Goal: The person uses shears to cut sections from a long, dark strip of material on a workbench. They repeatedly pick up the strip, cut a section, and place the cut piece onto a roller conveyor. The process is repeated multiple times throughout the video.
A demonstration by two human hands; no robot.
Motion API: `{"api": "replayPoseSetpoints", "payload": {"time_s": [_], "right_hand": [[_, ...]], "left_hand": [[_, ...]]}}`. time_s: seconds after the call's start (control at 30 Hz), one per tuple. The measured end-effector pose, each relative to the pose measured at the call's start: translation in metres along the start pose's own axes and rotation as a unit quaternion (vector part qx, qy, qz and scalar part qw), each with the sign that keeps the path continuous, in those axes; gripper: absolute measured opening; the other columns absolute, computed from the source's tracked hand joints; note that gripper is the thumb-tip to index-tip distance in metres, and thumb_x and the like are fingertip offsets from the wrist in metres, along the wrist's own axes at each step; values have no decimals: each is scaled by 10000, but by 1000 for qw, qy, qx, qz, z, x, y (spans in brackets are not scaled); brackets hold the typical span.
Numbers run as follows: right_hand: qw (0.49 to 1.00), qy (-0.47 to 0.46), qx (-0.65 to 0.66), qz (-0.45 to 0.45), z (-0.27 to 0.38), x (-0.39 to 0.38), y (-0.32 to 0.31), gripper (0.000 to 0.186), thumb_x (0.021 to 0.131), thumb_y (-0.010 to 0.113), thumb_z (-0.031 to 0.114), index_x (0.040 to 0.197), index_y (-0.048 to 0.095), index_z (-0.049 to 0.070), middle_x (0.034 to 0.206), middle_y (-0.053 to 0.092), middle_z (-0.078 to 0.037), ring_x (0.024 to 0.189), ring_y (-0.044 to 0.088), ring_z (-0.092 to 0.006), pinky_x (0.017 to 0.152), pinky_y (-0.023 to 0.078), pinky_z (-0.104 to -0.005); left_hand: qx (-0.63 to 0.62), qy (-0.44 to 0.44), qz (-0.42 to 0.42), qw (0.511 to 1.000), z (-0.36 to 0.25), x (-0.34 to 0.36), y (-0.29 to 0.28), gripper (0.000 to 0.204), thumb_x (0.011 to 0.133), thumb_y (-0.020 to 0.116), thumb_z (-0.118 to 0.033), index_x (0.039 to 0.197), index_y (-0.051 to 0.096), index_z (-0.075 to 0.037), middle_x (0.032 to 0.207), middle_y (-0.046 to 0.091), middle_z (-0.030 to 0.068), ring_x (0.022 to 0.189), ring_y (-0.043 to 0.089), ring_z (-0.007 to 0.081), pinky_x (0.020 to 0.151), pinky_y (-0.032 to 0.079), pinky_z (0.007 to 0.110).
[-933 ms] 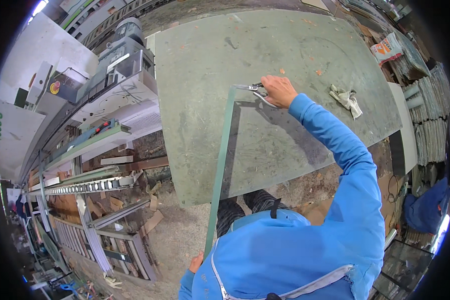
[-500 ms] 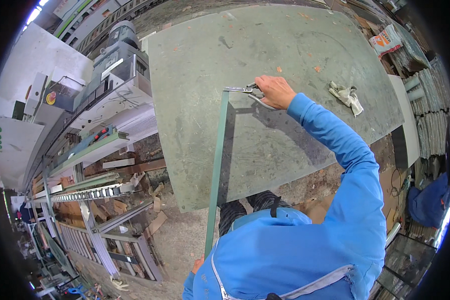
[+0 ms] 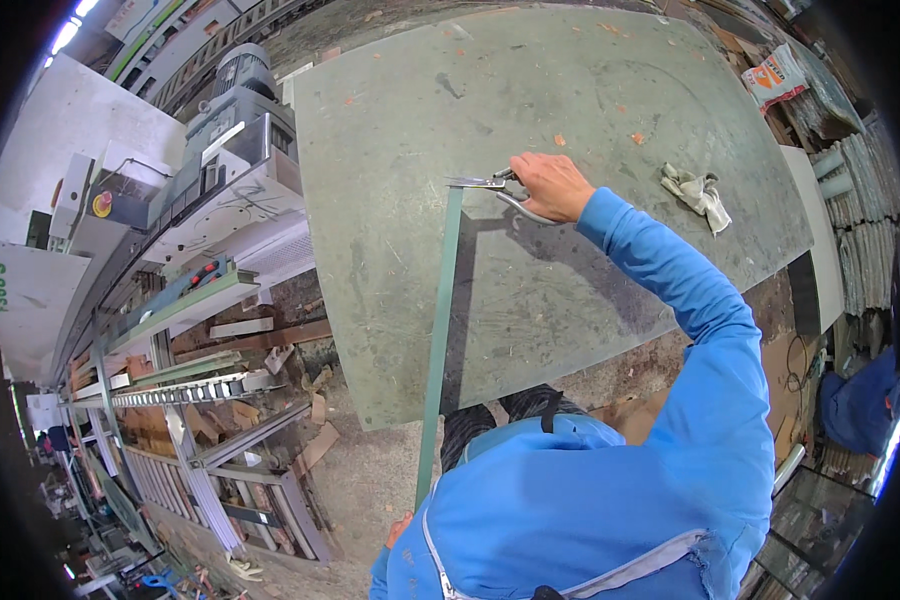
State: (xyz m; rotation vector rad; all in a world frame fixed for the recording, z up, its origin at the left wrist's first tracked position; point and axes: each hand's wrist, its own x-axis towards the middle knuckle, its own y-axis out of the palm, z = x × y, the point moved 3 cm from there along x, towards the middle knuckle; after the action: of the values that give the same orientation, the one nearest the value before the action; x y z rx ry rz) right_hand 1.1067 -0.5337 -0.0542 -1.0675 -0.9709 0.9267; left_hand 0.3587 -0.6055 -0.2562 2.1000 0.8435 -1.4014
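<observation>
My right hand [image 3: 555, 187] is closed round the handles of a pair of pliers [image 3: 485, 183] over the table. Their shiny, wide flat jaws meet the far end of a long, narrow green strip [image 3: 438, 340], which looks like glass. Raised off the grey-green tabletop [image 3: 390, 150], the strip casts a shadow to its right and runs past the near edge toward my body. At its near end my left hand [image 3: 398, 528] shows only in part, its bent fingers closed by the strip. My blue jacket hides the rest of that hand and the strip's end.
A crumpled whitish glove [image 3: 697, 196] and small orange scraps lie on the table. Machinery with a grey motor [image 3: 243, 72] stands at the left, above a metal frame [image 3: 260, 510]. At the right are a printed bag [image 3: 775, 78] and stacked sheets [image 3: 865, 215].
Both hands keep their hold, and the pliers stay at the strip's far end. The whole view has shifted very slightly, with the strip a little lower and to the right.
</observation>
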Motion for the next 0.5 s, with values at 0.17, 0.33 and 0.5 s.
{"api": "replayPoseSetpoints", "payload": {"time_s": [0.17, 0.33, 0.5], "right_hand": [[1000, -9, -7, 18, -3, 0, 4, 260, 730, 602, 221, 839, 491, 12, 812, 560, -156, 800, 574, -323, 663, 439, -422], [998, -29, 9, 52, -6, 1, 10, 223, 735, 589, 195, 816, 491, 13, 751, 572, -150, 747, 578, -335, 619, 430, -433], [999, -2, -45, 24, -21, 1, 1, 228, 728, 582, 210, 798, 510, 6, 699, 584, -150, 703, 585, -351, 619, 440, -438]], "left_hand": [[25, 8, -10, 1000, -11, -3, 5, 433, 861, 499, -475, 693, 569, -81, 646, 538, -10, 627, 489, 84, 539, 401, 284], [77, 36, -29, 996, -32, -16, 19, 425, 831, 551, -465, 711, 571, -58, 629, 527, -1, 622, 487, 95, 539, 401, 297], [172, 192, -80, 963, -127, -78, 48, 427, 801, 603, -455, 730, 574, -35, 612, 515, 9, 618, 485, 105, 538, 402, 309]]}}
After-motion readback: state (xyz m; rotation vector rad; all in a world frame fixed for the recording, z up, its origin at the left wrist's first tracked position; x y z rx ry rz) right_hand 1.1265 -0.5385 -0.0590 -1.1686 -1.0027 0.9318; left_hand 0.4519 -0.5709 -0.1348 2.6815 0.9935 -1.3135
